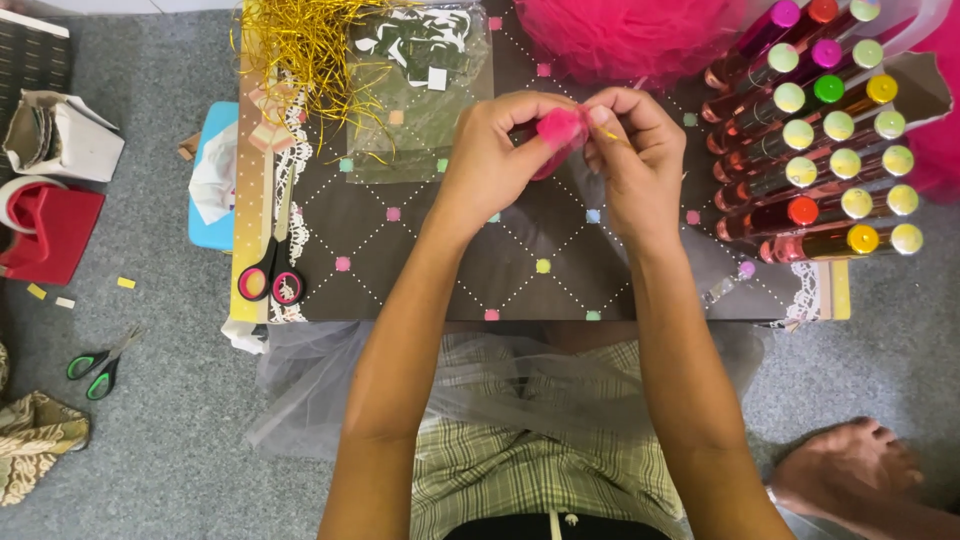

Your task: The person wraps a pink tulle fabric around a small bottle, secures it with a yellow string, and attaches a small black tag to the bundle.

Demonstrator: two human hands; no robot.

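My left hand (pixel 492 150) & right hand (pixel 632 150) meet over the dark diamond-patterned worktop (pixel 450 250), both pinching a small pink tuft (pixel 560 130), prob. tulle. Rows of bottles (pixel 815 140) w/ coloured caps lie at right, gold shred (pixel 305 45) top left, pink-handled scissors (pixel 270 270) on the left edge, green scissors (pixel 95 365) on the floor (pixel 160 430).

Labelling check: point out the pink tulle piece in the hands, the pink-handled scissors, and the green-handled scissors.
pink tulle piece (pixel 560 130), head view, on the bunched middle between both hands.
pink-handled scissors (pixel 270 284), head view, between the handle loops.
green-handled scissors (pixel 97 370), head view, on the handles, on the floor.
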